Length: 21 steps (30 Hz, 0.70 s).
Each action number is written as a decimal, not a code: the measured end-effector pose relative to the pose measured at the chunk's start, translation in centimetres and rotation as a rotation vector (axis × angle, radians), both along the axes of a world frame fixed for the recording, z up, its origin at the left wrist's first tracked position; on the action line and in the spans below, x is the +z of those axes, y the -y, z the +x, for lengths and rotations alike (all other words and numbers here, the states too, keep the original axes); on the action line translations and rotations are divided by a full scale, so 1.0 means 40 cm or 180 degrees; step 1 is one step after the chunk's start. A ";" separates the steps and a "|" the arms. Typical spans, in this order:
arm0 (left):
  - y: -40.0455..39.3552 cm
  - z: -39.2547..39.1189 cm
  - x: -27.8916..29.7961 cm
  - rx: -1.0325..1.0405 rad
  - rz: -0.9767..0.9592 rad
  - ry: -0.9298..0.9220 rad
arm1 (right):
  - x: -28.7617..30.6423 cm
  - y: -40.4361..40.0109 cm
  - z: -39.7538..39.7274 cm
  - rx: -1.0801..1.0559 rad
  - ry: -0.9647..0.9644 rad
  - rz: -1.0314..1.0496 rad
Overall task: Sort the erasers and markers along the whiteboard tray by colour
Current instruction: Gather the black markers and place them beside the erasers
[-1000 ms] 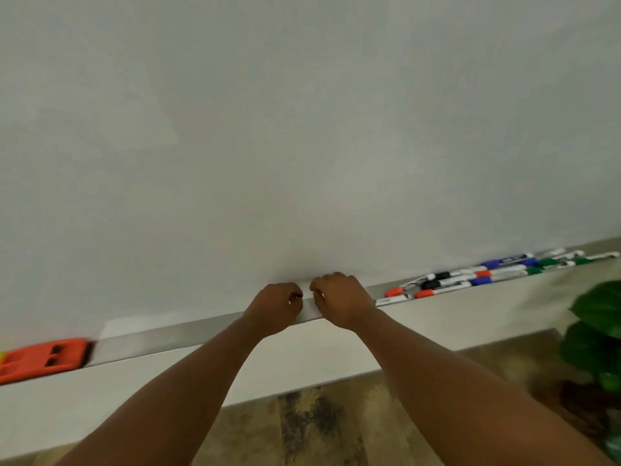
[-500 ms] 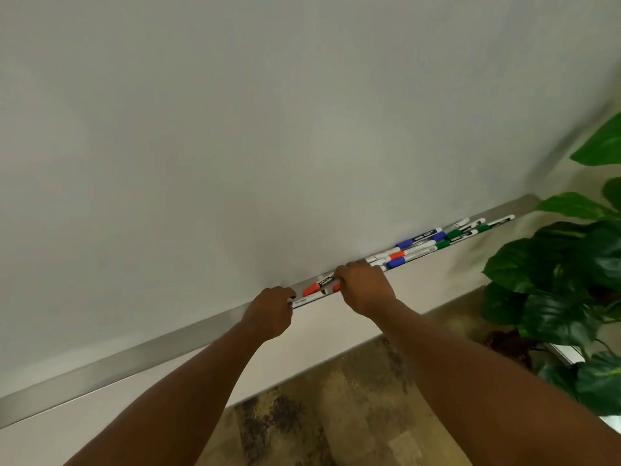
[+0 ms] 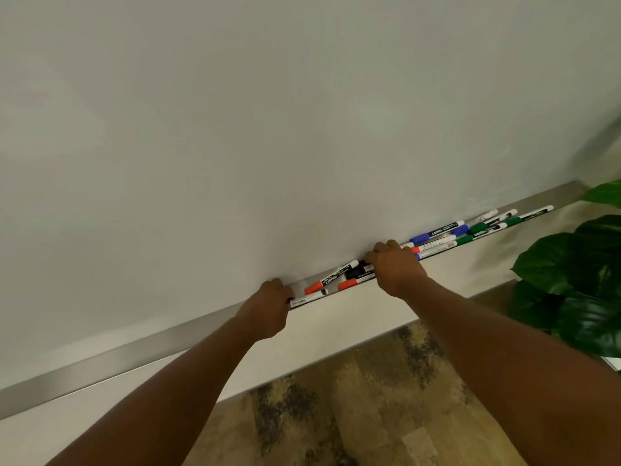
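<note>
A metal whiteboard tray (image 3: pixel 141 348) runs along the bottom of the white board. Several markers lie in it: red-capped markers (image 3: pixel 314 287), a black marker (image 3: pixel 356 272), blue markers (image 3: pixel 425 237) and green markers (image 3: pixel 479 227) further right. My left hand (image 3: pixel 270 306) is curled at the tray's edge, its fingers closed on the end of a white-barrelled marker (image 3: pixel 304 301). My right hand (image 3: pixel 395 267) rests over the markers in the middle of the row, fingers curled down onto them; what it grips is hidden. No eraser is in view.
A large-leaved green plant (image 3: pixel 571 280) stands at the right, close to the tray's end. Below the board is a pale wall band (image 3: pixel 319 338) and a mottled brown floor (image 3: pixel 369 398).
The view has swung right, so the orange eraser at the left has left the frame. Both hands have moved right along the tray onto the markers and spread apart.
</note>
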<state>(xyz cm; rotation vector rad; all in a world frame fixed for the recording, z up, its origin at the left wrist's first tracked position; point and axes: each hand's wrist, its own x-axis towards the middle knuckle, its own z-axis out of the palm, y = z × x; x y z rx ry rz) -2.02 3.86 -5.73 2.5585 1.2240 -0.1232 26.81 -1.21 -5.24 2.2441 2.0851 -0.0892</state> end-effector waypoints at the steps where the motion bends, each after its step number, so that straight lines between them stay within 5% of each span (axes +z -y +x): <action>1: 0.001 -0.002 0.001 0.0021 0.0004 0.0056 | -0.004 -0.003 0.002 0.0042 -0.0013 0.0012; 21: 0.036 0.192 0.070 -0.0348 0.0293 0.1115 | -0.023 0.010 0.029 0.0392 -0.0161 0.0110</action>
